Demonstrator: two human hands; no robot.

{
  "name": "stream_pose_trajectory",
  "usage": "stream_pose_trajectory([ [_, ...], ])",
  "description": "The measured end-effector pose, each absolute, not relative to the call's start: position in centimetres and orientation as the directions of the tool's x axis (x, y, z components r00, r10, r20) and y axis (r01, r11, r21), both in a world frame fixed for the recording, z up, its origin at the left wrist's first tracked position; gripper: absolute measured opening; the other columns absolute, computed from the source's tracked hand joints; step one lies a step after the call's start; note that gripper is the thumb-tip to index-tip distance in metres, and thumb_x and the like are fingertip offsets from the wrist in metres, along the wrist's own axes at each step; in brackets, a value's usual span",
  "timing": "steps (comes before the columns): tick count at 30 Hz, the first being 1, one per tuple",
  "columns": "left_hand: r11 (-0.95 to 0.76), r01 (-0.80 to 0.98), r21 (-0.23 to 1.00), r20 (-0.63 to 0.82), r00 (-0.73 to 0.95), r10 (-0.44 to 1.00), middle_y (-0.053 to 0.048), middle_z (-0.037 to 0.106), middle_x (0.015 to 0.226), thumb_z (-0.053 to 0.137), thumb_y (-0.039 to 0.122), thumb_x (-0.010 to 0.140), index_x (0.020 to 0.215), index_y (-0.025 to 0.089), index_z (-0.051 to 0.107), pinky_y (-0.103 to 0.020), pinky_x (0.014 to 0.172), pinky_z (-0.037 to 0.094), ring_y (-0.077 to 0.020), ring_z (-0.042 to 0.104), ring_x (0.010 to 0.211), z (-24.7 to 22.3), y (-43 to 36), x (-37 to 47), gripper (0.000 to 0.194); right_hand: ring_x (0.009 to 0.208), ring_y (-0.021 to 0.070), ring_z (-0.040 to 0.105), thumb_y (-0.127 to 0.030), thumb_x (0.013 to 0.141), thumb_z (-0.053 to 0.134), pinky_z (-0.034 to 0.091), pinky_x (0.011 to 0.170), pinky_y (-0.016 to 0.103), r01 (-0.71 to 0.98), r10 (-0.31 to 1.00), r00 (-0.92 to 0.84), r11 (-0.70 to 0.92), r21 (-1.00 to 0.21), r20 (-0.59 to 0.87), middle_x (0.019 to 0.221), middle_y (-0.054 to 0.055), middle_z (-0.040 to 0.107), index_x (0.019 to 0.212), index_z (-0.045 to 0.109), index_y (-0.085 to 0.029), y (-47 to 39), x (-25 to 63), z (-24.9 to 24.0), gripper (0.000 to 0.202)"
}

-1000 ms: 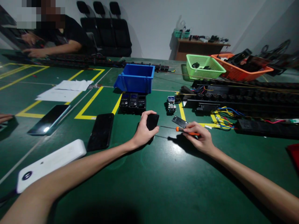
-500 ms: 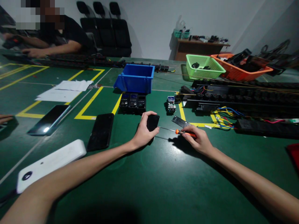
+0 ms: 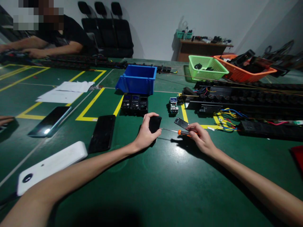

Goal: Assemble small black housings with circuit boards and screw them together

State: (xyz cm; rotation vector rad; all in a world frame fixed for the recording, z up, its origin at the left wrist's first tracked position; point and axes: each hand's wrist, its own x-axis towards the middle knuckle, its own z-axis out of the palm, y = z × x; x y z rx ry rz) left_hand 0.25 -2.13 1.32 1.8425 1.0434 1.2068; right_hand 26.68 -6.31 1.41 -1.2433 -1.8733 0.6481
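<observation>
My left hand (image 3: 147, 133) is closed around a small black box-like case (image 3: 155, 124), standing on the green table. In my right hand (image 3: 200, 136) is a screwdriver (image 3: 180, 132) with an orange and black handle. Its thin shaft points left, and the tip meets the right side of the case near my left thumb. Just beyond my right fingers lies a flat dark cover plate (image 3: 181, 123). A small circuit module (image 3: 173, 106) stands behind it. Several black modules (image 3: 134, 104) sit in a row beyond my left hand.
A blue bin (image 3: 137, 80) stands behind the modules. Phones (image 3: 102, 133) and a white device (image 3: 53, 165) lie left. Long black rails (image 3: 227, 99) with loose wires (image 3: 228, 119) stretch along the right. Green (image 3: 208, 67) and orange baskets (image 3: 246, 71) stand behind. Another person (image 3: 68, 37) works far left.
My right fingers have shifted and opened a little around the screwdriver handle. My left hand and the case stay put. The other person's hand at far left has moved.
</observation>
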Motion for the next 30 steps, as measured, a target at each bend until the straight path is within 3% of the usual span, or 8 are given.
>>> stream_pose_trajectory([
  [3,-0.441,0.248,0.862,0.384,0.248,0.890,-0.005,0.049,0.111,0.064,0.017,0.075,0.121,0.027,0.045,-0.046,0.094,0.045,-0.0195,0.054,0.098,1.37,-2.15,0.24,0.051,0.071,0.0163,0.061,-0.034,0.094,0.051,0.048,0.062,0.027,0.536,0.907,-0.214,0.420,-0.732,0.363,0.083,0.003,0.064,0.099,0.056,-0.021,-6.44,26.76,1.30,0.015],
  [9,-0.426,0.261,0.866,0.371,0.234,0.899,-0.005,0.049,0.110,0.064,0.017,0.075,0.121,0.026,0.045,-0.046,0.094,0.045,-0.0188,0.054,0.096,1.36,-2.04,0.32,0.050,0.077,0.0189,0.060,-0.024,0.082,0.069,0.050,0.069,0.034,0.499,0.743,-0.236,0.646,-0.577,0.627,0.084,0.004,0.062,0.095,0.061,-0.024,-6.54,26.83,1.44,0.016],
  [13,-0.429,0.255,0.866,0.379,0.224,0.898,-0.005,0.049,0.109,0.064,0.016,0.074,0.120,0.025,0.045,-0.048,0.096,0.044,-0.0193,0.054,0.097,1.29,-2.02,0.37,0.051,0.082,0.0199,0.064,-0.033,0.085,0.066,0.053,0.071,0.034,0.493,0.823,-0.221,0.557,-0.669,0.523,0.093,0.005,0.065,0.105,0.059,-0.023,-6.56,26.77,1.47,0.024],
  [17,-0.429,0.257,0.866,0.381,0.215,0.899,-0.005,0.048,0.111,0.064,0.016,0.073,0.120,0.026,0.046,-0.047,0.095,0.045,-0.0199,0.054,0.099,1.34,-2.07,0.36,0.051,0.079,0.0187,0.065,-0.036,0.093,0.053,0.053,0.067,0.030,0.523,0.889,-0.204,0.454,-0.722,0.411,0.092,0.005,0.066,0.105,0.057,-0.022,-6.64,26.80,1.27,0.019],
  [23,-0.405,0.243,0.882,0.355,0.223,0.908,-0.005,0.049,0.110,0.064,0.016,0.073,0.121,0.026,0.046,-0.043,0.090,0.047,-0.0181,0.054,0.094,1.35,-2.10,0.31,0.052,0.081,0.0195,0.060,-0.020,0.084,0.066,0.051,0.071,0.035,0.511,0.726,-0.227,0.656,-0.555,0.649,0.088,0.005,0.060,0.097,0.060,-0.024,-6.51,26.64,1.47,0.015],
  [25,-0.406,0.250,0.879,0.356,0.223,0.908,-0.005,0.049,0.111,0.064,0.016,0.073,0.121,0.026,0.046,-0.043,0.091,0.047,-0.0182,0.054,0.094,1.36,-2.11,0.32,0.052,0.082,0.0199,0.061,-0.019,0.083,0.067,0.051,0.073,0.036,0.501,0.713,-0.250,0.674,-0.543,0.655,0.090,0.005,0.060,0.096,0.062,-0.024,-6.46,26.60,1.61,0.015],
  [30,-0.421,0.269,0.866,0.372,0.217,0.903,-0.005,0.049,0.112,0.064,0.016,0.074,0.121,0.026,0.045,-0.044,0.093,0.046,-0.0187,0.054,0.096,1.39,-2.12,0.34,0.052,0.084,0.0202,0.066,-0.027,0.089,0.060,0.053,0.072,0.034,0.528,0.854,-0.260,0.516,-0.674,0.451,0.098,0.006,0.067,0.113,0.057,-0.023,-6.55,26.77,1.53,0.024],
])
